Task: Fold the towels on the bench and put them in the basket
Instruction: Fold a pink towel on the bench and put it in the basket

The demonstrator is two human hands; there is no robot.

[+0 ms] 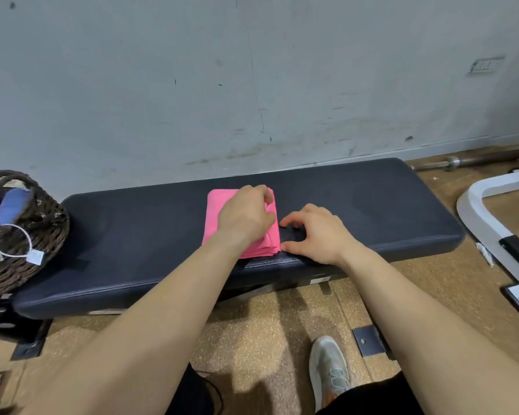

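A folded pink towel [222,214] lies in the middle of the black padded bench [372,205]. My left hand [246,215] lies on top of the towel, fingers and thumb curled at its right edge, where they seem to pinch the folded layers. My right hand [315,235] rests arched on the bench just right of the towel, with thumb and fingertips touching the towel's right edge. A dark wicker basket [33,235] stands at the bench's left end. Inside it are a blue towel [12,202] and part of a pink one.
A grey wall runs close behind the bench. A white metal frame [492,229] and a barbell [474,160] lie on the floor at the right. My shoe [330,372] is on the cork-coloured floor in front of the bench. A white tag ring hangs on the basket.
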